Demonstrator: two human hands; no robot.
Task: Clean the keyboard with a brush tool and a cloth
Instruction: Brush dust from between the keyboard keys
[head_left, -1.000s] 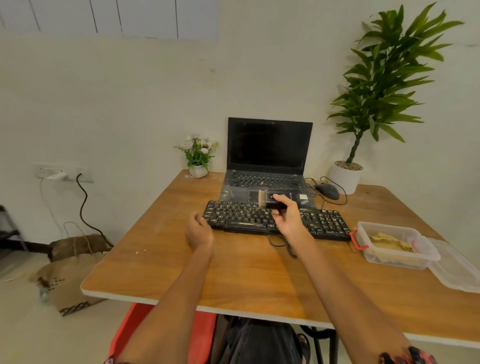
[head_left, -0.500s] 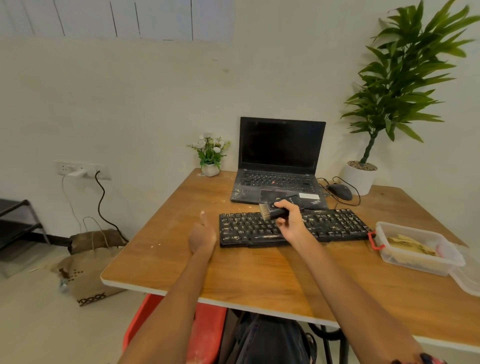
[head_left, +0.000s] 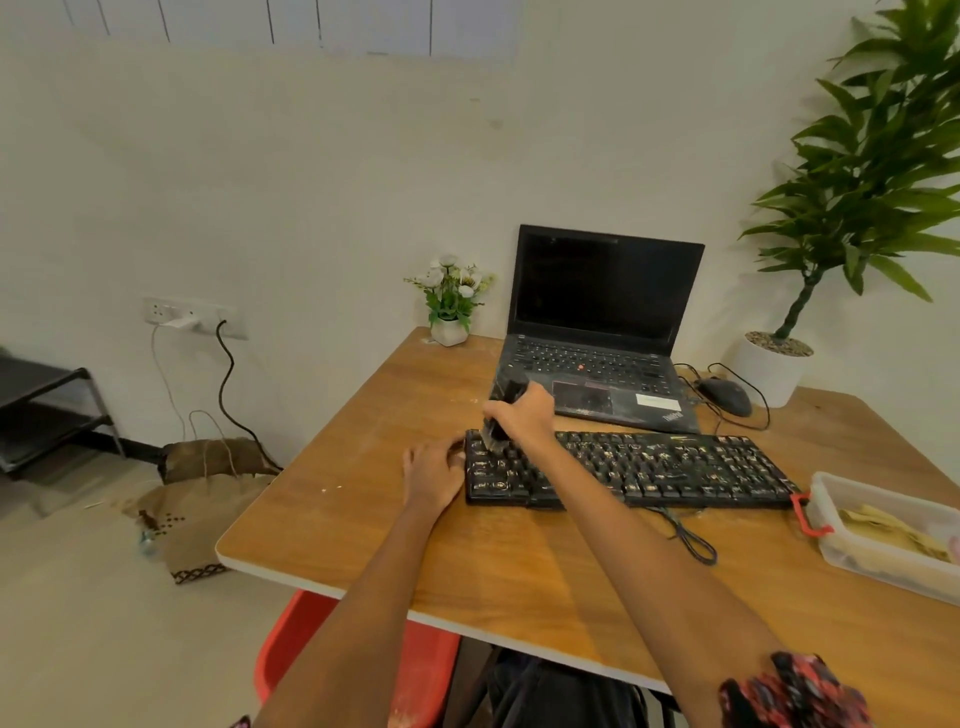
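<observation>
Right hand (head_left: 524, 415): fingers wrapped round the brush (head_left: 500, 415), bristles on the keyboard (head_left: 649, 467).
Left hand (head_left: 434, 473): fingers loose, touching keyboard's left end.

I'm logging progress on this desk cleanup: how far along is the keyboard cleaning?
Early stage. Nothing looks finished: the keyboard shows pale debris across most keys. In hand: the right hand grips the brush, bristles down on the keyboard's left end, while the left hand rests at that edge. Left: brushing the other keys, then wiping; no cloth is clearly visible.
</observation>
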